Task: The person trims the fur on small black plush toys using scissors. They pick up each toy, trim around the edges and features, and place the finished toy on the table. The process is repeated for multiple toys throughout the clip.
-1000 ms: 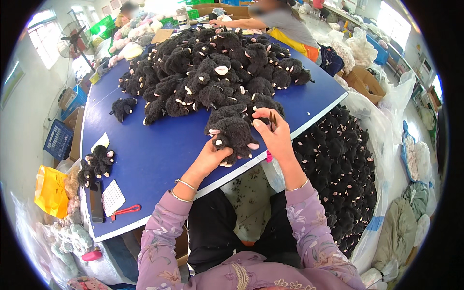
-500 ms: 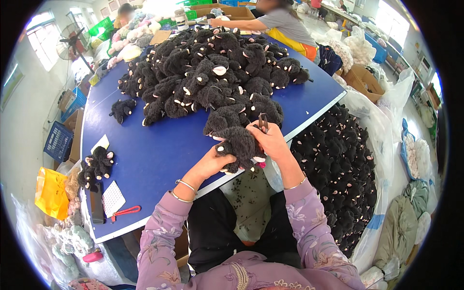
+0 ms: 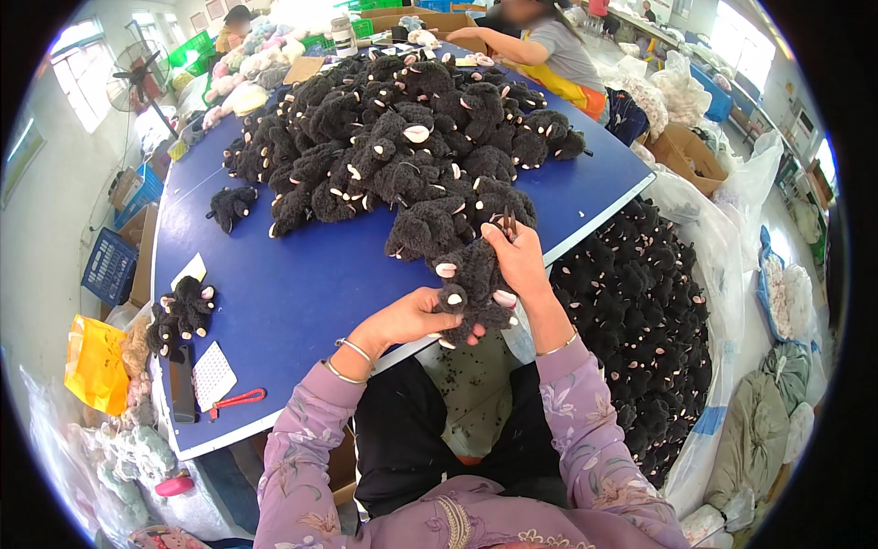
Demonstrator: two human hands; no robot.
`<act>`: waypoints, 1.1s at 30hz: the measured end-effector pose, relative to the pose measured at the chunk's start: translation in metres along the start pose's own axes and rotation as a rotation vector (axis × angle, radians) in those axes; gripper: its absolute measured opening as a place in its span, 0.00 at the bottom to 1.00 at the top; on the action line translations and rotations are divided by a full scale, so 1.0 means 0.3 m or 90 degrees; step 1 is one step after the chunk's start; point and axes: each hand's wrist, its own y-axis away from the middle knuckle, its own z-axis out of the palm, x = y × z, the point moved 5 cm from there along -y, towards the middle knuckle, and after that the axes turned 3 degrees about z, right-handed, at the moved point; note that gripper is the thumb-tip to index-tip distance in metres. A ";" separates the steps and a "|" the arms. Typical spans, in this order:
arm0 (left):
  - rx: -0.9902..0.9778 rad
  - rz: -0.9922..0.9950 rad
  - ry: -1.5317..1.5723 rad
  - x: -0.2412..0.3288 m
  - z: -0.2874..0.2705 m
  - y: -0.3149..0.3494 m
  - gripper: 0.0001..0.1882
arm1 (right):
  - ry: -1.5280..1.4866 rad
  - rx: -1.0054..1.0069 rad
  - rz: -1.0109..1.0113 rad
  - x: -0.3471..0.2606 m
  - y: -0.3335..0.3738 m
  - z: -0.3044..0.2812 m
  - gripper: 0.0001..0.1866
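Observation:
A black fluffy plush toy (image 3: 477,274) with small white and pink parts hangs just over the table's near edge. My left hand (image 3: 416,316) grips its lower left side, with some fingertips showing beneath it. At its upper right, my right hand (image 3: 517,259) pinches the fur. Dark thread snips (image 3: 509,222) stick up from that same hand, their points facing away from me. Just beyond lies a large heap of similar black plush toys (image 3: 366,137) on the blue table (image 3: 302,293).
Right of my knees, a big clear plastic bag (image 3: 722,384) surrounds many more black toys (image 3: 631,348). At the table's left lie two toys (image 3: 187,311), a white card (image 3: 216,375), a dark oblong object (image 3: 183,389) and a red strap (image 3: 240,400). A co-worker (image 3: 558,64) sits across the table.
The plush toy has been turned in my hands, so its pink and white parts now face up more. My right hand has shifted slightly. The co-worker across has moved their arm.

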 end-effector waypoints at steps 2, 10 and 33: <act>-0.019 -0.025 -0.002 -0.006 0.006 0.003 0.12 | 0.001 0.001 -0.005 0.017 -0.013 0.001 0.10; 0.012 -0.071 -0.043 0.016 -0.001 0.024 0.13 | -0.086 -0.002 0.065 0.071 -0.032 -0.004 0.10; 0.081 -0.089 -0.152 0.009 -0.051 0.014 0.17 | -0.148 -0.038 0.048 -0.005 0.033 0.060 0.09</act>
